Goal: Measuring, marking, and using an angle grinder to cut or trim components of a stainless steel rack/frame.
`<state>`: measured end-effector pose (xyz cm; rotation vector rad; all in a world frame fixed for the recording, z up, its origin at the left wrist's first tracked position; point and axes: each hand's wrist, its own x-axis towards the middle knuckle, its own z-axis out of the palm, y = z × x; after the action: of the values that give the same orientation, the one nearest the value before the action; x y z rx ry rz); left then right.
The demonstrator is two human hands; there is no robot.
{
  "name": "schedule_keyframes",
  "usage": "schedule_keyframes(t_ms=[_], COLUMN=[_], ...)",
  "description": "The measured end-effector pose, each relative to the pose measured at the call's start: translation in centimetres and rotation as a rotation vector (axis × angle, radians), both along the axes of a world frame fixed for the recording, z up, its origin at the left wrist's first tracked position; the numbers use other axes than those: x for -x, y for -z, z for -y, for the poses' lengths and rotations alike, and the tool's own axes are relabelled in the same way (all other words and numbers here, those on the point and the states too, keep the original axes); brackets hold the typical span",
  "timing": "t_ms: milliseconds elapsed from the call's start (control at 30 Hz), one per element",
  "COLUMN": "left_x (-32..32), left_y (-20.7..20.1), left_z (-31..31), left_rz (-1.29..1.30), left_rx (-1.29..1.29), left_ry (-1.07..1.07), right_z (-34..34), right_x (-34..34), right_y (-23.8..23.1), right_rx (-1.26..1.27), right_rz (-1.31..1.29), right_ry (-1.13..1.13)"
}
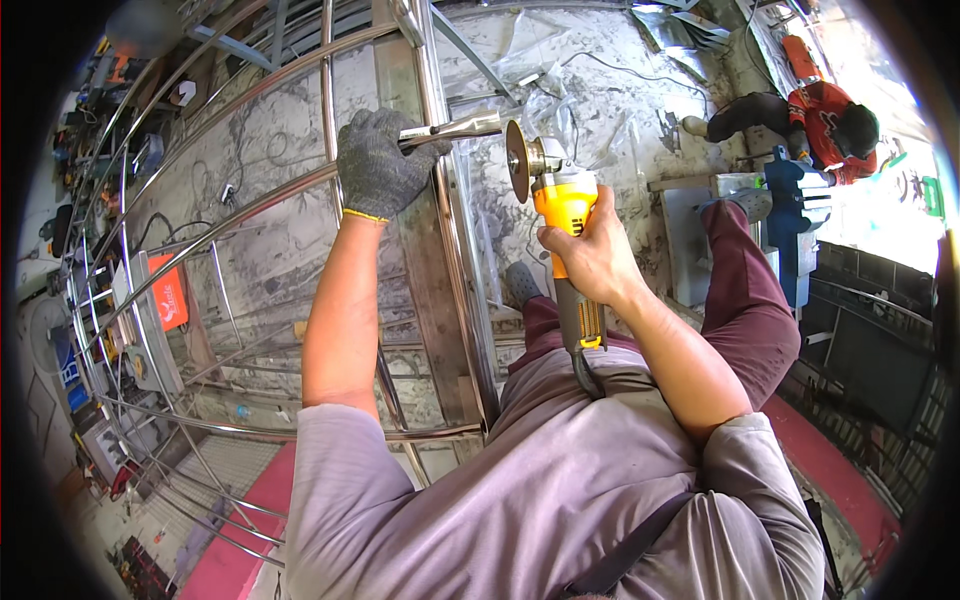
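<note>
My left hand (385,165), in a dark grey knit glove with a yellow cuff, is closed around a short shiny metal tube (470,125). The tube points right, across an upright bar of a tubular metal frame (430,75). My bare right hand (597,250) grips a yellow and black angle grinder (566,203) by its body. A thin brown disc (517,160) sits at the grinder's head, just right of the tube's end, with a small gap between them. The grinder's black cord runs down toward my lap. Whether the disc is spinning I cannot tell.
Long polished bars of the frame cross the left side. An orange-red panel (168,292) hangs there. At the upper right a person in a red shirt (835,125) crouches near a blue bench vise (793,215). Cables and clear plastic sheeting (600,135) lie on the stained floor.
</note>
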<state>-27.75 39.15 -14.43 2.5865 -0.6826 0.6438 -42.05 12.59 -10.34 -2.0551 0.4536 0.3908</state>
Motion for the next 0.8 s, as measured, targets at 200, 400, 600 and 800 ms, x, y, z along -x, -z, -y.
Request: schedule_keyframes(t_ms=[200, 400, 600, 800], left_x=[-0.1, -0.6, -1.2, -1.1], left_y=[-0.1, -0.2, -0.2, -0.6], left_z=[0.1, -0.2, -0.3, -0.2], left_rz=[-0.019, -0.038, -0.099, -0.063], left_rx=[0.005, 0.038, -0.004, 0.022], left_ry=[-0.012, 0.014, 0.021, 0.052], right_z=[0.2, -0.3, -0.4, -0.4], right_x=[-0.2, -0.4, -0.3, -0.6], right_y=[-0.2, -1.2, -0.9, -1.0], right_rx=[-0.009, -0.025, -0.001, 0.010], right_rz=[0.011, -0.019, 0.032, 0.012], right_ry=[0.012, -0.015, -0.036, -0.041])
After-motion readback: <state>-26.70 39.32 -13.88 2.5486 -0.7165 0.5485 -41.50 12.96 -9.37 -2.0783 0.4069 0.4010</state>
